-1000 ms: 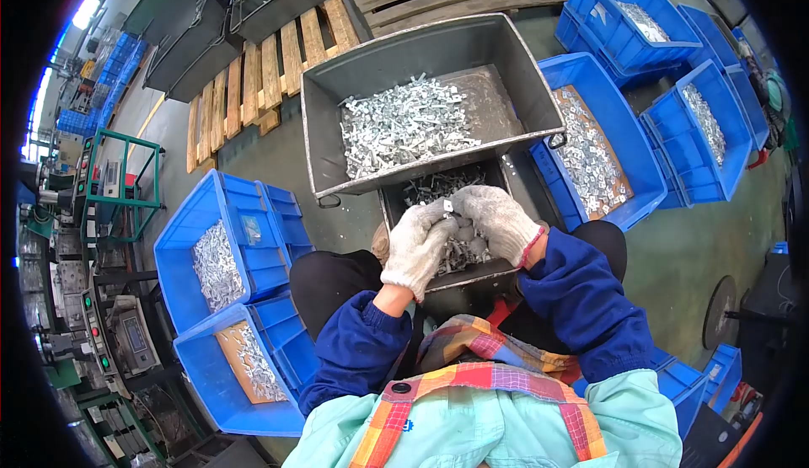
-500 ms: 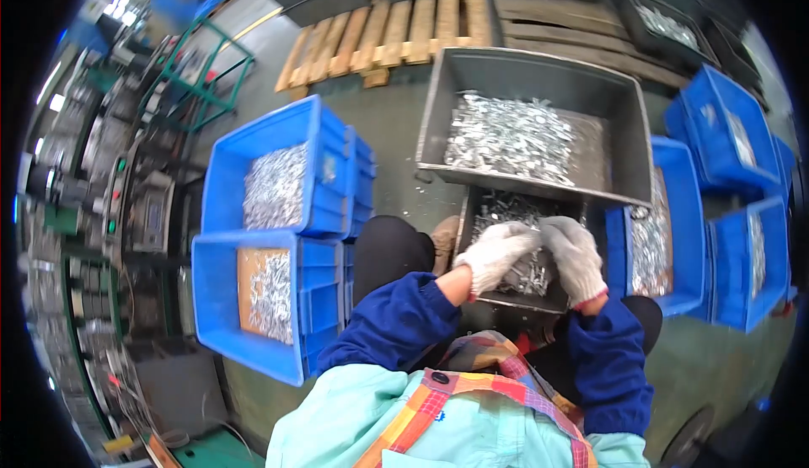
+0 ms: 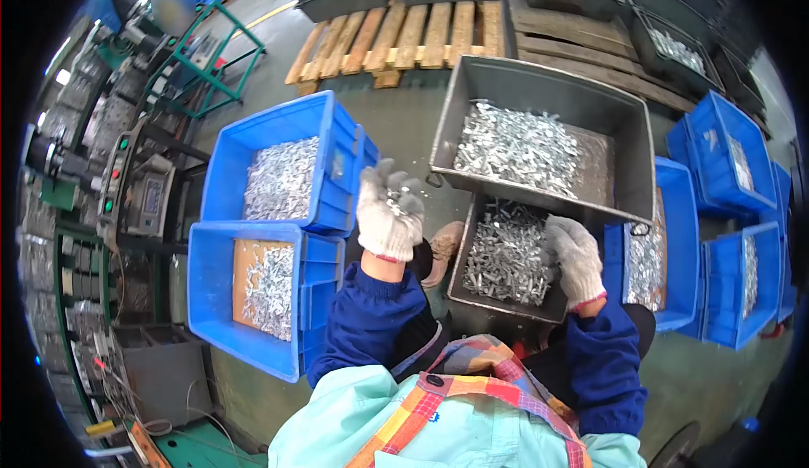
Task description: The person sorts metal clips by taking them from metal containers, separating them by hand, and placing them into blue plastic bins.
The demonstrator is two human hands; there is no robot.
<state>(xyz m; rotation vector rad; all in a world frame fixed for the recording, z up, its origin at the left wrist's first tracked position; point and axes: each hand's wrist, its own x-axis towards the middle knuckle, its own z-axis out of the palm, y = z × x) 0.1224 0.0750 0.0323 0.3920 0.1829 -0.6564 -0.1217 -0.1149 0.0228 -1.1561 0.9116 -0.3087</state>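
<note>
My left hand (image 3: 389, 215), in a whitish knitted glove with grey fingers, is raised beside the stacked blue crates on the left. Its fingers curl upward around a few small shiny metal parts (image 3: 394, 205). My right hand (image 3: 575, 262), gloved alike, hangs over the right side of the lower metal bin (image 3: 514, 306), fingers bent down and closed; whatever they hold is hidden. Loose metal pieces (image 3: 506, 253) fill that bin between my knees. Above it, a larger grey metal bin (image 3: 619, 106) overlaps its far edge and contains a pile of similar bright pieces (image 3: 518, 144).
On the left stand an upper blue crate (image 3: 227, 144) and a lower blue crate (image 3: 202, 299), both with metal parts. More blue crates (image 3: 687, 257) line the right. A wooden pallet (image 3: 396, 38) lies ahead; machinery (image 3: 147, 198) occupies the far left.
My left hand has left the lower bin, moving left and up toward the blue crates with small metal parts. The right hand stays over the bin's right side. The view has shifted slightly.
</note>
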